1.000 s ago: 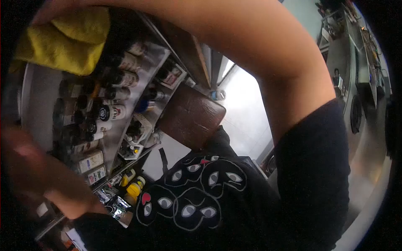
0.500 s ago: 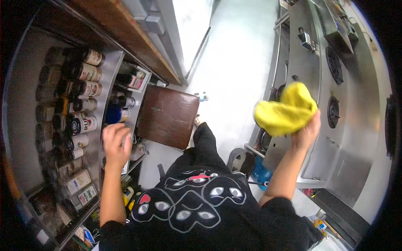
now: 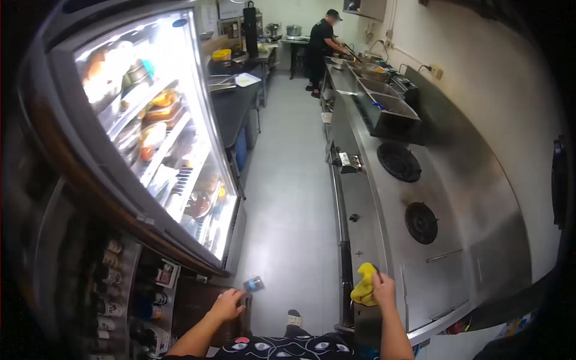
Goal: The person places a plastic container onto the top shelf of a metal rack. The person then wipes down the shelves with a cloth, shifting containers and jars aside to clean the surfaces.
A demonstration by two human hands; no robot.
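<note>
The yellow cloth [image 3: 363, 287] was held at five o'clock in the view, pinched in the closed fingers of the right hand [image 3: 384, 290] and left to bunch and droop beside the front edge of the steel counter [image 3: 432, 279]; whether that edge was touched could not be told. The left hand [image 3: 228, 304] was seen at seven o'clock, palm down, its fingers loosely bent and moderately parted, above or beside the brown seat [image 3: 207, 300]; contact with it could not be made out. A small container [image 3: 254, 284] was seen on the floor just beyond those fingers. Seasoning jars [image 3: 110, 308] were lined up on a shelf at eight o'clock, and a lit fridge [image 3: 162, 150] was filled with food at ten. Two black burners [image 3: 421, 222] were set in the counter toward three and four o'clock. Near twelve, the far counter was attended by a co-worker [image 3: 322, 51].
</note>
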